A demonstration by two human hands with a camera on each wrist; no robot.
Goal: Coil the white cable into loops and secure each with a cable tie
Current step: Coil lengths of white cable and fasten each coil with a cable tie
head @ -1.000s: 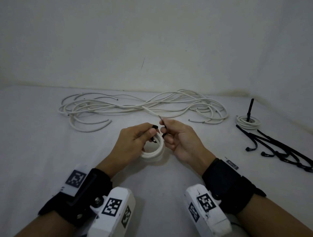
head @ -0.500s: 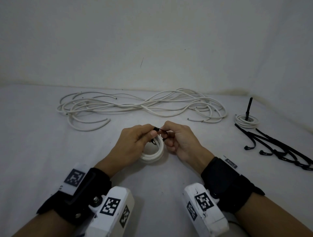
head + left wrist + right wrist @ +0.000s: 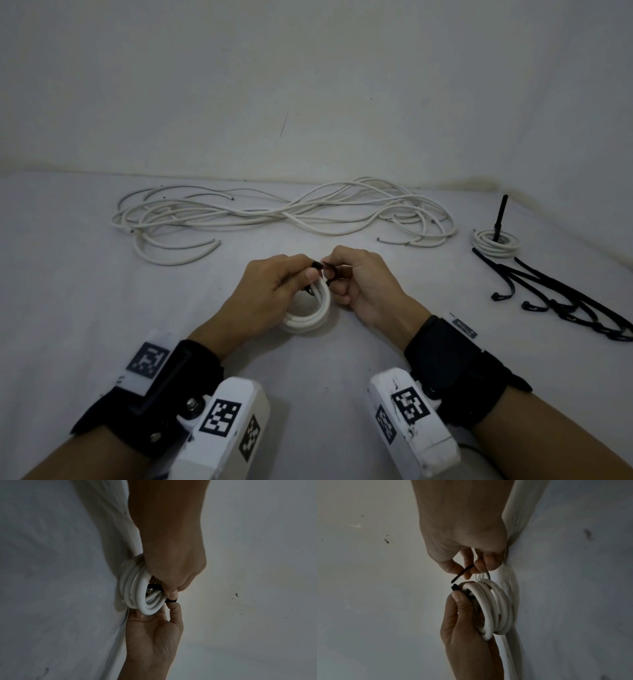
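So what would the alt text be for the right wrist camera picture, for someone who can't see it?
Two hands work on a small coil of white cable: the left hand grips the coil and the head of a black cable tie, while the right hand pinches the tie's pointed tail just short of the head, over a pale surface.

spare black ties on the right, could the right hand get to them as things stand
Probably not at once: the right hand is pinching the cable tie at the coil. The path to the spare ties looks unobstructed.
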